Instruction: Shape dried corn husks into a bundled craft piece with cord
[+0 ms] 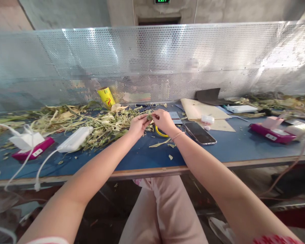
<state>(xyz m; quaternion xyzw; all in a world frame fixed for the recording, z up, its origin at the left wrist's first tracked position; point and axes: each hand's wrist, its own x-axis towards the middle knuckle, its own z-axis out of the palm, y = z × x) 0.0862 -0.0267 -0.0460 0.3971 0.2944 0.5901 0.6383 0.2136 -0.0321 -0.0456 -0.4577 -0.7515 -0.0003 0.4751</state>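
Note:
My left hand and my right hand meet over the blue table. Between their fingertips is a small green plant piece, partly covered by the fingers. Both hands are closed on it, the thumbs and forefingers pinched together. A heap of dry, pale green leaves and stalks lies beside and behind my left hand. Below my right hand, a curved yellow object shows in part; its kind is hidden. Loose leaf scraps lie in front of the hands.
A smartphone lies right of my right hand, near brown paper. At left are a white power strip and a magenta box with cables. A yellow tube stands before the perforated metal screen. Another magenta box sits right.

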